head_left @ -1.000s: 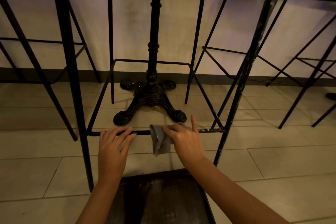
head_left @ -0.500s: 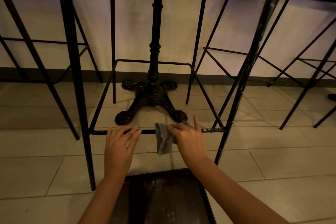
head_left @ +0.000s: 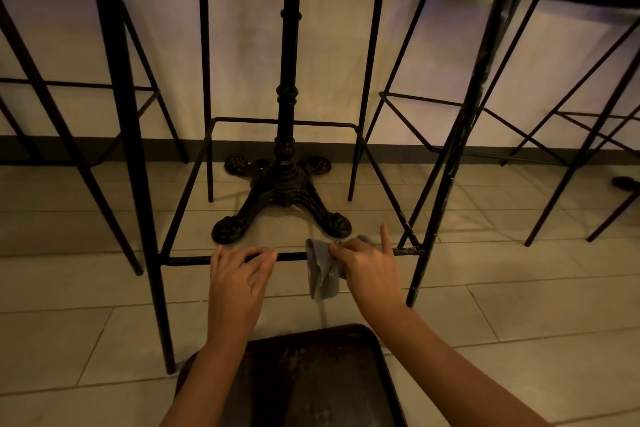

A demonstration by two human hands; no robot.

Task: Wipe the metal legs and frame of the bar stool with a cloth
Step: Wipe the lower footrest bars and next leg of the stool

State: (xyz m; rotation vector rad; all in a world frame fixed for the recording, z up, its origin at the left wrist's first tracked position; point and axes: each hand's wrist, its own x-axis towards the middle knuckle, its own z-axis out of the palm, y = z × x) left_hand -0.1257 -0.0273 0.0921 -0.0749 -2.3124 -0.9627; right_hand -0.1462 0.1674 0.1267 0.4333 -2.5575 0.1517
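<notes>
Head view, left to right: left hand [head_left: 239, 279] spread, fingertips resting on stool's front rail [head_left: 291, 256] near its middle; right hand [head_left: 369, 263] pinching cloth [head_left: 322, 274] against rail, index finger raised. Likely risks: cloth hanging loose, slipping off thin rail; chipped right end [head_left: 408, 250] missed or snagging fabric.

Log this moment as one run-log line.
step: wiping front footrest bar | right hand: grips grey cloth on bar | left hand: rests on bar | unwiped: scuffed right end
</notes>
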